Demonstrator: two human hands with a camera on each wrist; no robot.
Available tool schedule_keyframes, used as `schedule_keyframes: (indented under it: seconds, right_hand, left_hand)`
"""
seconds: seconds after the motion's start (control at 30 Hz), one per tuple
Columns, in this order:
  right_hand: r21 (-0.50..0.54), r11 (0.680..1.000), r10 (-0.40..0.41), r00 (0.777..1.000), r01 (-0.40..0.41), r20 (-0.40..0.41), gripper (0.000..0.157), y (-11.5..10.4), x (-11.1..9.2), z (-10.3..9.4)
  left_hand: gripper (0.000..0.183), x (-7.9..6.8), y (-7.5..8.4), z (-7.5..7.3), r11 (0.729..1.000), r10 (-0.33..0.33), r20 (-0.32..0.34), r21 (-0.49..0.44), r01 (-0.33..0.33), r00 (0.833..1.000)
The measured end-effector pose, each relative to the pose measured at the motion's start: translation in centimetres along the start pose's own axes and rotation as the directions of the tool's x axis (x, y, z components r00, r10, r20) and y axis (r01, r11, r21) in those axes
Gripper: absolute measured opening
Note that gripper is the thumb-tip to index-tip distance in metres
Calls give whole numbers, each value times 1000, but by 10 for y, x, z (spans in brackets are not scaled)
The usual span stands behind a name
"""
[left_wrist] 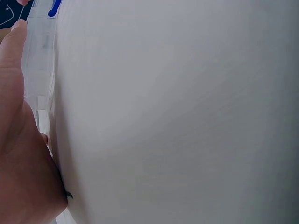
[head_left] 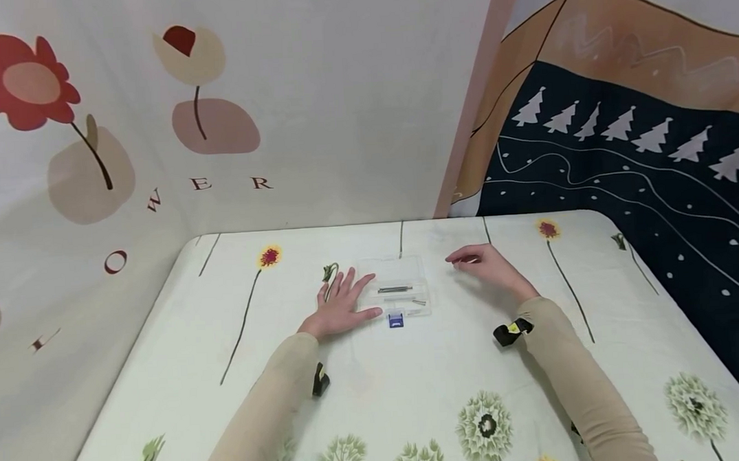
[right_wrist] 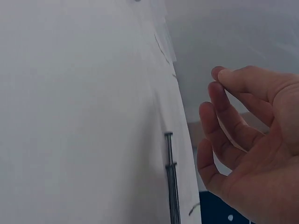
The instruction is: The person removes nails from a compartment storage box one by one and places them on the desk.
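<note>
A clear plastic case with a blue latch lies with its lid tipped back. Thin metal rods lie across its middle, and a smaller metal piece is near its front right. My left hand spreads its fingers at the case's left side, thumb by the front corner. Right of the case, my right hand hovers with loosely bent fingers, thumb and a fingertip close together, nothing visible between them. In the right wrist view, flat-headed metal nails lie below that hand.
A white cloth printed with flowers covers the table. Behind it hangs a pale printed curtain, and a dark blue tree-patterned one hangs at the right. Black straps with small devices circle both sleeves near the wrists.
</note>
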State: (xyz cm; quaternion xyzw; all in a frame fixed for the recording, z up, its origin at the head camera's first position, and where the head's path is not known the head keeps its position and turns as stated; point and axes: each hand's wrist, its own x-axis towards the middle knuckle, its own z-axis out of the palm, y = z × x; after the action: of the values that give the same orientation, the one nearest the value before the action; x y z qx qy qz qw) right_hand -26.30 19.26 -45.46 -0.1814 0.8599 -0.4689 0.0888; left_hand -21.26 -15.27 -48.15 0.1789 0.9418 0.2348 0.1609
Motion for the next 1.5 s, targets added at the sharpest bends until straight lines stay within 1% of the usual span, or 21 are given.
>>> schedule_keyframes:
  seconds: [0.13, 0.4, 0.57, 0.87, 0.97, 1.13, 1.4, 1.5]
  right_hand:
    - [11, 999, -39, 999, 39, 16, 23, -3, 4, 10]
    - [-2, 996, -84, 996, 84, 33, 21, -16, 6, 26]
    - [13, 993, -118, 992, 117, 51, 20, -21, 9, 37]
    - [48, 992, -123, 987, 118, 102, 21, -31, 12, 54]
    - [30, 989, -144, 982, 142, 118, 21, -32, 14, 59]
    - [-34, 984, -167, 976, 173, 141, 19, -33, 18, 70]
    - [-38, 982, -176, 971, 185, 164, 19, -34, 20, 79]
    - [-57, 983, -163, 970, 176, 178, 21, -34, 19, 83]
  left_hand:
    - [82, 0, 2, 0, 1000, 1, 0, 6, -1, 1000]
    - [82, 0, 2, 2, 1000, 1, -3, 0, -1, 1000]
    - [82, 1, 1, 2, 1000, 0, -8, 0, 0, 1000]
    - [81, 0, 3, -1, 1000, -13, -10, 12, 13, 1000]
    - [81, 1, 2, 1, 1000, -16, -12, 17, 16, 1000]
    - [81, 2, 0, 3, 999, -23, -8, 28, 23, 1000]
    - [81, 2, 0, 2, 999, -23, 4, 32, 23, 1000]
    - [81, 2, 1, 1, 999, -22, 7, 32, 22, 1000]
